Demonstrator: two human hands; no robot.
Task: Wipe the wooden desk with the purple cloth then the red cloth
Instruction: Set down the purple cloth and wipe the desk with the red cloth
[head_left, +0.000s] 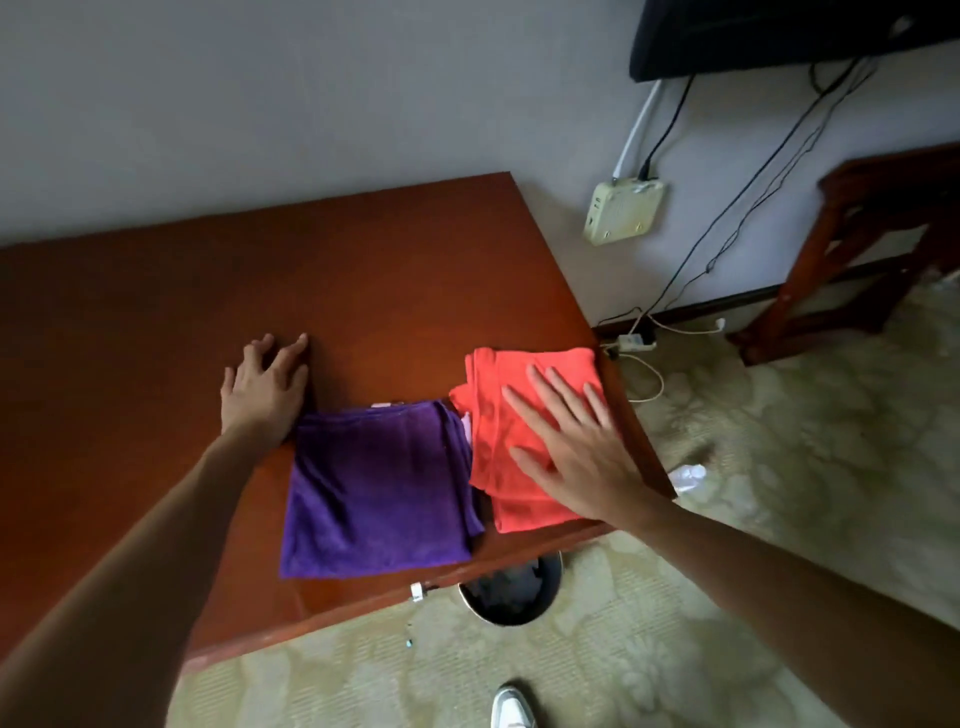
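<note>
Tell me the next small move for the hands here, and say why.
Probably shift the right hand off the folded red cloth onto the folded purple cloth and take a grip; purple wipes first, and it lies untouched while the left hand rests on the wooden desk.

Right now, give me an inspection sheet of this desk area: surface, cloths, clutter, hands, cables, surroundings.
Surface: wooden desk, reddish brown, mostly bare at the back.
Job's things: purple cloth folded near the front edge; red cloth folded beside it at the desk's right corner.
Clutter: nothing seen on the desk besides the cloths.
Hands: left hand resting on the desk beside the purple cloth; right hand open over the red cloth, fingers straight.
Cables: black cables hang down the wall to a power strip on the floor.
Surroundings: waste bin under the desk, wall box, wooden stand, carpet.
</note>
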